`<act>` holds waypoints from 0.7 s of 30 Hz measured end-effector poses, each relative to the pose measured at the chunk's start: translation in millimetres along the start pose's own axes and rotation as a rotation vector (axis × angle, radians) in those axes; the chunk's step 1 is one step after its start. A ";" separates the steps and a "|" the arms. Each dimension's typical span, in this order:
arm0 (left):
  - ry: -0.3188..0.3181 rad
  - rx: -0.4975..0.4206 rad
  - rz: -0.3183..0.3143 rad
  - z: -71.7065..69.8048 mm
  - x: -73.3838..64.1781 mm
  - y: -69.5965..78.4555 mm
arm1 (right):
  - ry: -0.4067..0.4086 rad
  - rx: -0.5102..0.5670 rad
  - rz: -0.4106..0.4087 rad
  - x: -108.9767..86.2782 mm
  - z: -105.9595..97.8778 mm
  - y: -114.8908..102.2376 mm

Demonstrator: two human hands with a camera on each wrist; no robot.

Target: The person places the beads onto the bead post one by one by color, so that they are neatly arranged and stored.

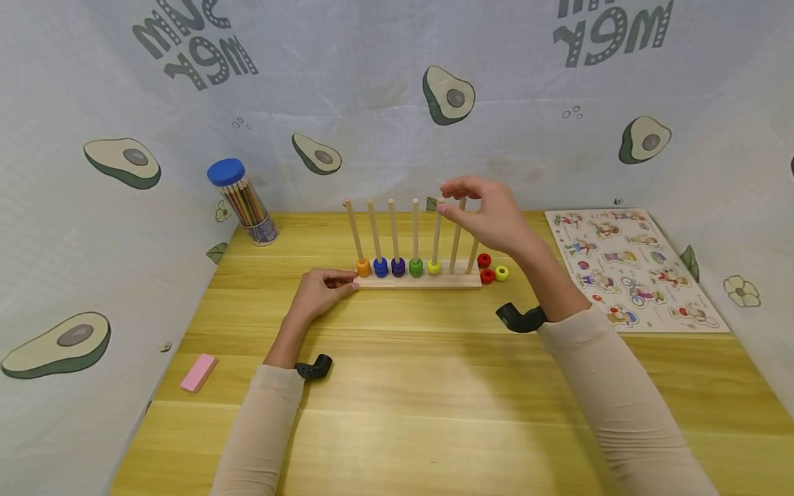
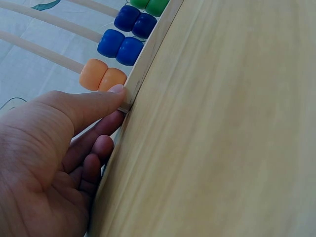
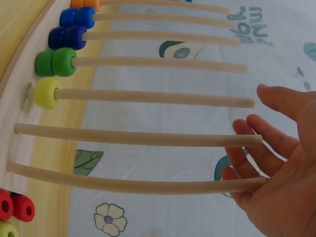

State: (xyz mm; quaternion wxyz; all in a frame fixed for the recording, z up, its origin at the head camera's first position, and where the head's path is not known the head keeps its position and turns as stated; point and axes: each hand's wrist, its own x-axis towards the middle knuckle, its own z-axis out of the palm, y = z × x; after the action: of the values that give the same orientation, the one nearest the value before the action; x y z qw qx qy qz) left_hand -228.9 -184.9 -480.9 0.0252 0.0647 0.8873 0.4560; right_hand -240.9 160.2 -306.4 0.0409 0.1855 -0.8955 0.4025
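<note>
A wooden peg rack (image 1: 418,282) stands on the table with a row of upright pegs. Orange beads (image 2: 102,75), blue beads (image 3: 77,19), dark blue beads (image 3: 67,37) and green beads (image 3: 55,62) sit low on four pegs. One yellow bead (image 3: 46,93) is on the fifth peg, near its foot; the last two pegs are bare. My left hand (image 1: 318,291) pinches the left end of the base between thumb and fingers. Above the right-hand pegs, my right hand (image 1: 490,210) holds nothing, its thumb and fingers spread apart around the peg tops.
Red beads (image 1: 486,275) and a loose yellow bead (image 1: 502,273) lie at the rack's right end. Farther right is a picture board (image 1: 633,269). A tub of pencils (image 1: 245,200) stands at the back left, and a pink block (image 1: 199,373) lies at the left edge.
</note>
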 end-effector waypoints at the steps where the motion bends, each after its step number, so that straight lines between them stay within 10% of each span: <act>1: 0.002 0.001 0.002 0.2 0.1 0.0 | 0.004 0.003 -0.003 -0.3 -0.3 0.5; 21: -0.002 -0.004 -0.004 0.5 1.2 -1.7 | 0.250 0.022 0.050 -53.6 -37.8 41.5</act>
State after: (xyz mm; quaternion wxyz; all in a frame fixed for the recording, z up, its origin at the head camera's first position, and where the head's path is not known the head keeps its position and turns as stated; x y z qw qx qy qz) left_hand -230.2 -185.4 -482.6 0.0274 0.0632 0.8864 0.4578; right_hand -209.2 229.2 -322.2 0.1401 0.1117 -0.8833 0.4331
